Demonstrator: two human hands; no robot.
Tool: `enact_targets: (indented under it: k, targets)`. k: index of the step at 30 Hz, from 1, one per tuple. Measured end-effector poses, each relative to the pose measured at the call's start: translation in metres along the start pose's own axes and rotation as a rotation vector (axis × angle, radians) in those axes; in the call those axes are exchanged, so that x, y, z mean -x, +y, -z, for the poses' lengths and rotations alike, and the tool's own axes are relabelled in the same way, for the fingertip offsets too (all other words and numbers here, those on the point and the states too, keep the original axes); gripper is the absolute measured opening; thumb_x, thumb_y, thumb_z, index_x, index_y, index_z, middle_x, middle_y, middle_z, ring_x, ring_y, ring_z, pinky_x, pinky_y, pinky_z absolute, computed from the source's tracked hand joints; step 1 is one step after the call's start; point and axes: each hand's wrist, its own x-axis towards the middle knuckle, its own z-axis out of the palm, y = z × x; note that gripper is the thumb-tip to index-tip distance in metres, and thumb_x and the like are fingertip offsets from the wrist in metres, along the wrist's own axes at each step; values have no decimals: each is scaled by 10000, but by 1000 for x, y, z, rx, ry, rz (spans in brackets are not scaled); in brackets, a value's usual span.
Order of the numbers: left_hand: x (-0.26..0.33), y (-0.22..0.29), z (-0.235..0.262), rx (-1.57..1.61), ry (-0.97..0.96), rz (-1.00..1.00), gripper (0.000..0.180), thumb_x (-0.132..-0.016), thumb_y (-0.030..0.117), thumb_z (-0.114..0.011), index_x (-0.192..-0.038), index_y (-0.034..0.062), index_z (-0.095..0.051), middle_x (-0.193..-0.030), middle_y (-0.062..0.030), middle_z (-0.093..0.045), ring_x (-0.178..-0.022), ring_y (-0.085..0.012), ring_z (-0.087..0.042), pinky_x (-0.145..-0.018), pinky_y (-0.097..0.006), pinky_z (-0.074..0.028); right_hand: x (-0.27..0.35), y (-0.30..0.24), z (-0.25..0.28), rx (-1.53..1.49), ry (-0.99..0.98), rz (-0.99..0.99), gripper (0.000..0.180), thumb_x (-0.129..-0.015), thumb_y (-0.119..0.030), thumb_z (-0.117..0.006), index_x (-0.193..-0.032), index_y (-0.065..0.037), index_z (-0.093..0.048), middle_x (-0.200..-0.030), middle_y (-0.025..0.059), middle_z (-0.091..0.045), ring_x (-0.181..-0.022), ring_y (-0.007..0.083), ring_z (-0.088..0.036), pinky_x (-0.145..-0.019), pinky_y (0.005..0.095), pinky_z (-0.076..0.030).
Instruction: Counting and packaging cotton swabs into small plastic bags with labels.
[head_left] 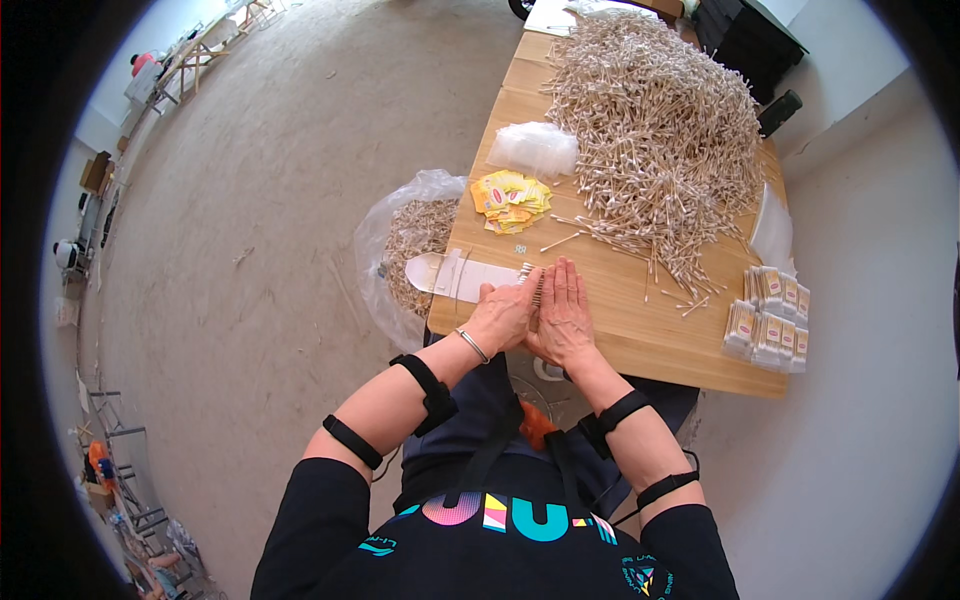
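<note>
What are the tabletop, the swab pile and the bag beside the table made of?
Tabletop: looks like light wood, matt, with visible plank seams. Swab pile: thin pale sticks, probably wood or paper, with white tips that look like cotton. Bag: clear thin plastic film, glossy and crinkled, its contents showing through.

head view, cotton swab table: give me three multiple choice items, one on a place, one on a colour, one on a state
1. Where is the big cotton swab pile?
A. far half of the wooden table
B. on the floor
C. in the person's lap

2. What colour are the small paper labels?
A. blue
B. yellow
C. black

3. How do the left hand and right hand stand?
A. raised apart in the air
B. side by side, pressing a small swab bundle
C. off the table

Answers: 1 A, the pile covers the far tabletop; 2 B, yellow with red marks; 3 B, swab tips show between the hands.
</note>
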Motion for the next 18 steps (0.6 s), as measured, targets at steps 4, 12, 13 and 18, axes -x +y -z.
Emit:
enact_targets:
  k: [4,12,13,18]
  targets:
    - [0,1,0,-12,13,19,574,-849,147,-555,-1343,-11,-310,-935,-222,-634,-856,-386,-607,-751,-458,-430,0,-1,1,22,-1,2,863,-779,-403,-534,-1400,100,-206,-1483,282,-151,-1411,390,-94,-1149,460,-87]
    - [0,12,3,-91,58,68,516,-850,165,-527,-1315,-2,-380,-903,-171,-664,-825,-328,-640,-727,-482,-395,5,2,0,12,-5,25,898,-752,-398,-580,-1398,100,-203,-1480,280,-158,-1406,393,-109,-1146,466,-100]
    - [0,10,2,-102,50,78,508,-853,170,-528,-1314,9,-387,-885,-158,-668,-818,-318,-643,-722,-482,-379,7,0,1,-29,-18,38,907,-744,-381,-595,-1400,99,-193,-1480,283,-154,-1404,398,-114,-1145,472,-103]
    - [3,7,-2,-106,107,60,463,-855,162,-531,-1281,25,-413,-840,-142,-669,-800,-312,-644,-718,-483,-373,12,-2,4,-48,-51,48,958,-741,-432,-614,-1409,95,-173,-1485,277,-142,-1405,395,-111,-1146,470,-98]
